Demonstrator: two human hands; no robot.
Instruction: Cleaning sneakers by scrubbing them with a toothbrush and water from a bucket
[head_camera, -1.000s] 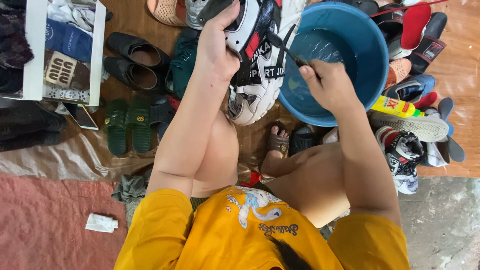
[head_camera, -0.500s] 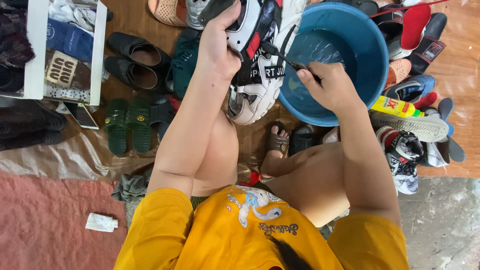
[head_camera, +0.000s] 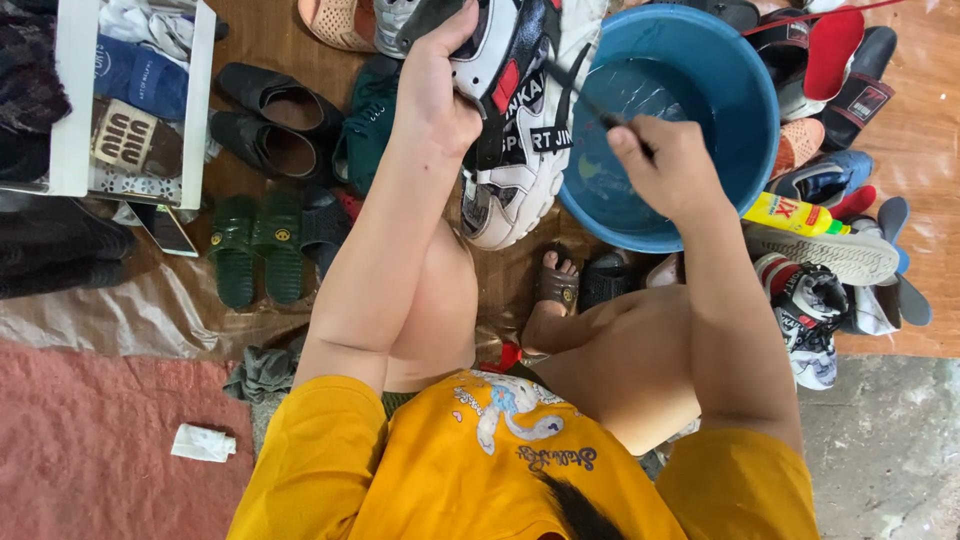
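The white, black and red chunky sneaker (head_camera: 505, 120) is held up above the knees, just left of the round blue plastic basin (head_camera: 740, 110). The left hand (head_camera: 435, 100) grips its upper part. The right hand (head_camera: 665, 165) is closed around a thin dark brush handle (head_camera: 580, 95) angled toward the sneaker, over the basin's rim. Dark green rubber slippers (head_camera: 255, 250) lie on the floor to the left

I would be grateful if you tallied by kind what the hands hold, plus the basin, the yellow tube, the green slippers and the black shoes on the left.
sneaker, in left hand: 1
brush, in right hand: 1
basin: 1
tube: 1
green slippers: 2
black shoes: 2
Total: 8
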